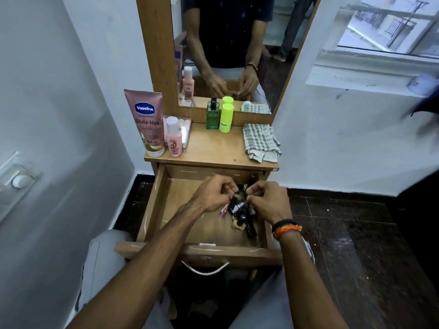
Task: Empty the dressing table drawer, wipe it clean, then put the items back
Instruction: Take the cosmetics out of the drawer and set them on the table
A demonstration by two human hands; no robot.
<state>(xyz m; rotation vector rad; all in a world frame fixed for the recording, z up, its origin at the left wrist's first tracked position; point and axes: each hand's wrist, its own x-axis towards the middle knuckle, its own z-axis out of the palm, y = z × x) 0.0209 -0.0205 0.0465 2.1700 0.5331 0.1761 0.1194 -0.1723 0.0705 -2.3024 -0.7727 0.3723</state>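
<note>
The drawer (155,205) stands pulled open below the tabletop. Inside it, the left hand (213,193) curls its fingers at ten o'clock of a cluster of small cosmetics (242,213) (mostly dark tubes). The right hand (268,200), at two o'clock of them, curls likewise; whether either actually grips an item, I cannot tell.

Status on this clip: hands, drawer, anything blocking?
Both hands, left hand and right hand, curled over small cosmetics in open drawer. Drawer not yet emptied. Checked cloth waits on tabletop. Nothing blocking.

Drawer (156,210) left half open floor; small cosmetics (242,214) clutter right side. Tabletop (213,148) centre free between bottles (174,138) and cloth (261,141).
</note>
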